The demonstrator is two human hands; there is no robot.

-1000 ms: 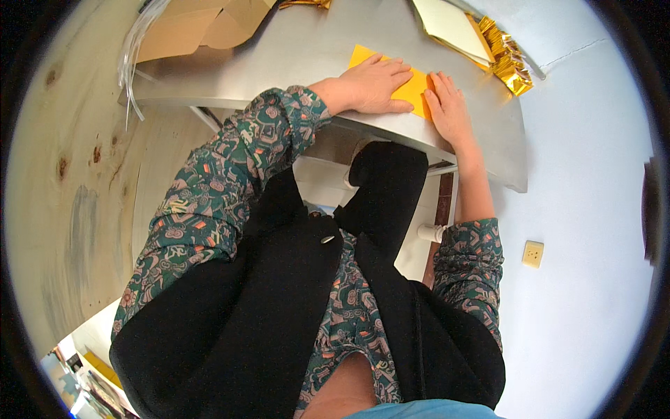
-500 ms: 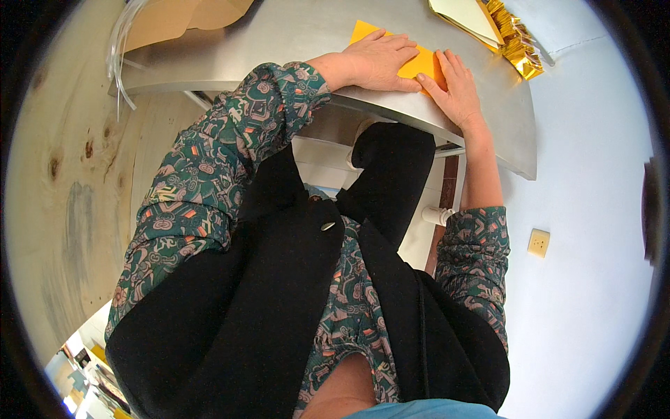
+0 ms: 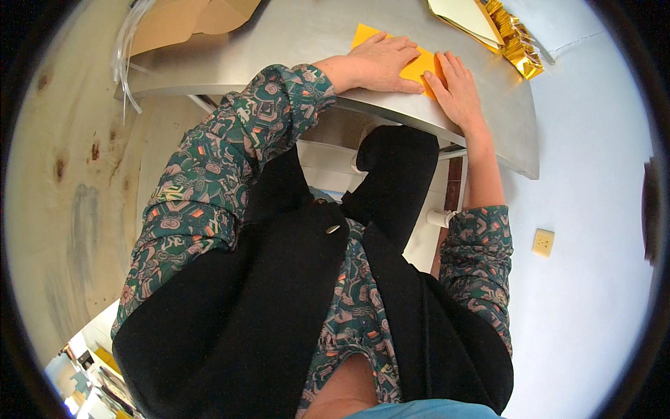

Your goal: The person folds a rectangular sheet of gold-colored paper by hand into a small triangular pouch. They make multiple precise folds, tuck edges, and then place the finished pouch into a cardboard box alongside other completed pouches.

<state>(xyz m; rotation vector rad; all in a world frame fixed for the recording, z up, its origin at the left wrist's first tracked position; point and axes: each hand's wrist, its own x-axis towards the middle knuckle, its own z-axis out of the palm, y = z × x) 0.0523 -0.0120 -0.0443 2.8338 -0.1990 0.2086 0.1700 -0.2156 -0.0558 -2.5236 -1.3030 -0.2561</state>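
The yellow paper [image 3: 419, 66] lies flat near the front edge of the metal tabletop [image 3: 300, 45]. The left hand [image 3: 385, 64] rests across it, fingers extended; the right hand [image 3: 457, 91], fingers also outstretched, touches its right end. Gold foil fringe [image 3: 515, 43] lies farther right.

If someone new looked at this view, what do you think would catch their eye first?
Probably the bright yellow-orange sheet on the grey metal table, with the bare left hand palm-down across it and the bare right hand at its right end. Next, perhaps the shiny, crinkled gold foil at the table's far right, beside the cream-coloured sheets.
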